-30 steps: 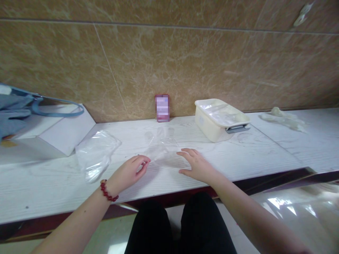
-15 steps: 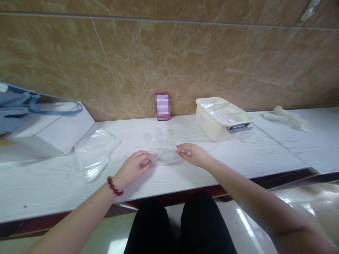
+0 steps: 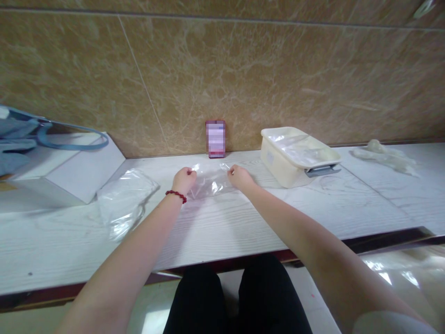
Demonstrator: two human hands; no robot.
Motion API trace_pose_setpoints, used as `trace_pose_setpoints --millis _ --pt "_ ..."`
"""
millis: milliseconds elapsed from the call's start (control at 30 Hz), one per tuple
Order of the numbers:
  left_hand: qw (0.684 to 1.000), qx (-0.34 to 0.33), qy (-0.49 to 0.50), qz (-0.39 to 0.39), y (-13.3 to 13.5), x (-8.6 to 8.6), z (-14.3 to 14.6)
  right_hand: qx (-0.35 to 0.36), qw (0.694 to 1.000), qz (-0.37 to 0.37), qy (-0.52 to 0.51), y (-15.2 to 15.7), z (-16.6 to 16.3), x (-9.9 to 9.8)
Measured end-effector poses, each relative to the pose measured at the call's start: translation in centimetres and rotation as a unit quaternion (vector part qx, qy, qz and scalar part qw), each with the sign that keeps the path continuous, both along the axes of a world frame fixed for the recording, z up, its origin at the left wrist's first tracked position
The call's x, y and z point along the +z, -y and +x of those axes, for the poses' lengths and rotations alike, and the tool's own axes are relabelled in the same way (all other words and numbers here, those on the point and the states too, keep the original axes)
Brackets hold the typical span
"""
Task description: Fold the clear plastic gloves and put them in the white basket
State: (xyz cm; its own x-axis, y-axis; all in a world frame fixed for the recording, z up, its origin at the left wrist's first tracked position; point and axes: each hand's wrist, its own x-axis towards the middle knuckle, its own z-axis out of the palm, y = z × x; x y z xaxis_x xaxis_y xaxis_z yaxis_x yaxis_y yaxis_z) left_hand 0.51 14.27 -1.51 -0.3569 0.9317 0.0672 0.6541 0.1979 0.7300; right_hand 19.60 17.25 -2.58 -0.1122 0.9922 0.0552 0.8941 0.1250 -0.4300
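A clear, thin plastic bag (image 3: 212,180) is stretched between my two hands, low over the white table in the middle. My left hand (image 3: 185,179), with a dark red bead bracelet at the wrist, is closed on the bag's left far corner. On the opposite corner, the fingers of my right hand (image 3: 239,176) pinch the plastic. Light glints off its creased lower part. To the left lies a flat stack of clear plastic bags (image 3: 125,199).
A phone (image 3: 216,139) leans on the brown marbled wall. Right of it stands a cream bin (image 3: 278,162) holding clear plastic. Crumpled plastic film (image 3: 385,157) lies farther right. At the left, a blue strapped bag (image 3: 17,141) rests on a white box (image 3: 79,167).
Both hands have moved away from me toward the wall with the bag. The plastic, earlier lying loosely near the table's middle, is now spread between them by its far corners.
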Motion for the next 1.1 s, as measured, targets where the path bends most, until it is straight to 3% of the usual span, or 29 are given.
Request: trace_pose_setpoints --millis 133,533,733,800,967,1100 --pt "0.990 0.015 -0.142 -0.009 -0.7 -0.1 0.1 0.001 0.999 0.000 0.047 -0.6 -0.6 0.0" --pt "0.968 -0.028 -0.250 -0.024 -1.8 -1.6 0.1 -0.005 0.993 0.009 0.114 -0.6 -1.1 -0.8" --pt "0.963 0.019 -0.267 0.032 -0.5 -0.6 -1.7 -0.018 0.995 -0.008 0.097 -0.5 -1.1 -0.7" --pt "0.958 -0.024 -0.283 0.048 0.0 -0.2 -1.9 -0.023 0.995 -0.010 0.097 -0.5 -1.1 -0.8" --pt "0.910 -0.263 -0.316 0.056 0.9 -0.6 1.1 -0.027 0.996 0.002 0.080 -0.5 -0.9 -0.7" --pt "0.888 -0.285 -0.361 0.001 1.5 -1.7 4.1 0.013 0.996 0.070 0.052 -0.1 -0.4 -0.2"
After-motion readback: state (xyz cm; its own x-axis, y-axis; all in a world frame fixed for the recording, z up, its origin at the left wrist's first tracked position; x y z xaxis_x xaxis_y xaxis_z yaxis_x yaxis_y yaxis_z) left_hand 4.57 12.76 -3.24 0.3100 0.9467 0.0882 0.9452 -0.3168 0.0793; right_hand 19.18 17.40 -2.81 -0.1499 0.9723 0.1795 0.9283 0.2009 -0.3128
